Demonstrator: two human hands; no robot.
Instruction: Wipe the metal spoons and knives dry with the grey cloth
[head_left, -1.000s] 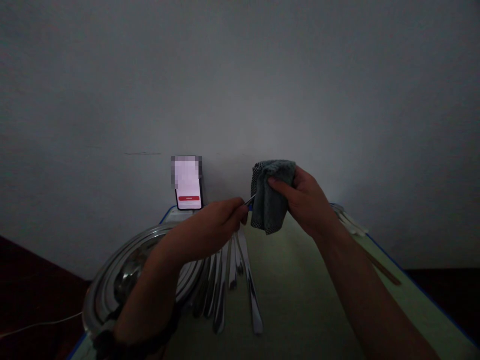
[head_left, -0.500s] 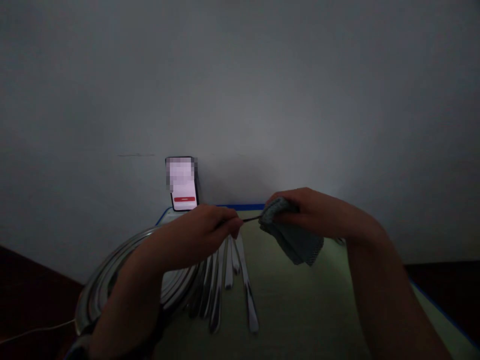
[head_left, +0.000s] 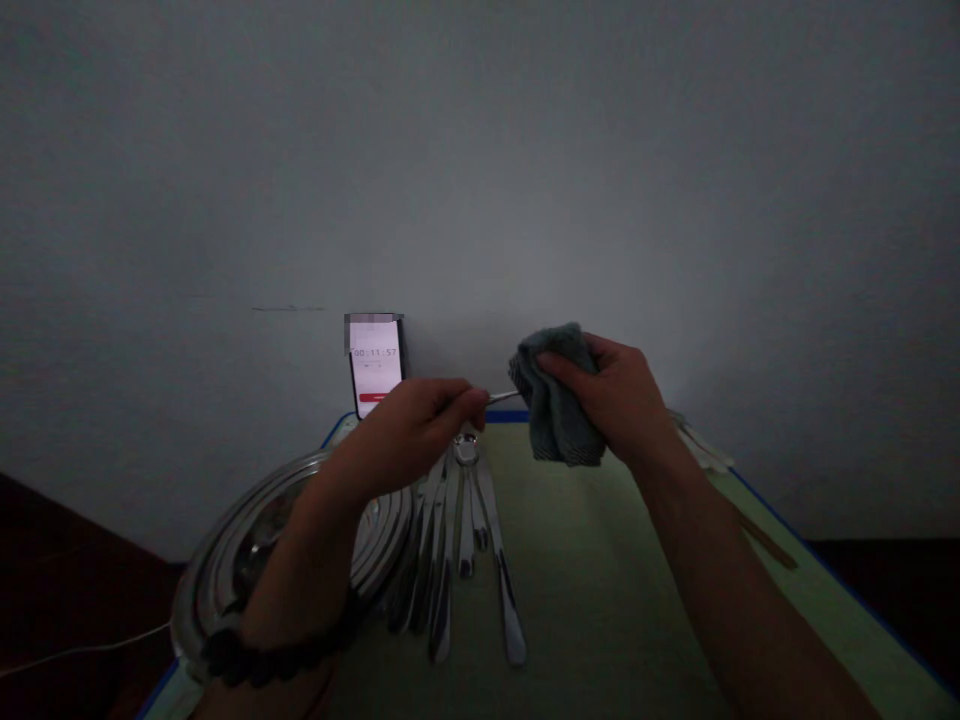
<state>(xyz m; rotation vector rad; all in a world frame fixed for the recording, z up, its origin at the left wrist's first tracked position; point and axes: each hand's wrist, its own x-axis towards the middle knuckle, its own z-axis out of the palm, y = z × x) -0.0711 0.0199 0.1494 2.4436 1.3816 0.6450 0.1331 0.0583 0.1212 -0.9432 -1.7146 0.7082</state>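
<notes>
My left hand (head_left: 427, 430) is closed around one end of a thin metal piece of cutlery (head_left: 504, 397), held level above the table. Its other end disappears into a folded grey-green cloth (head_left: 564, 420), so its kind is hidden. The cloth is gripped by my right hand (head_left: 622, 395), thumb across the front and fingers behind. Beneath my left hand, several metal utensils lie side by side, among them a spoon (head_left: 466, 450) and a long-handled piece (head_left: 511, 615) at the right of the row.
Round shiny metal plates or trays (head_left: 191, 565) sit at the left, partly behind my left forearm. A lit phone (head_left: 375, 378) leans on the wall (head_left: 480, 180). Light utensils (head_left: 701, 450) and a brown stick-like piece (head_left: 769, 542) lie along the right side of the green table (head_left: 600, 620).
My right hand has turned and risen, bringing the cloth up with its thumb side toward me. My left hand has risen slightly, still holding the cutlery. The view has shifted a little.
</notes>
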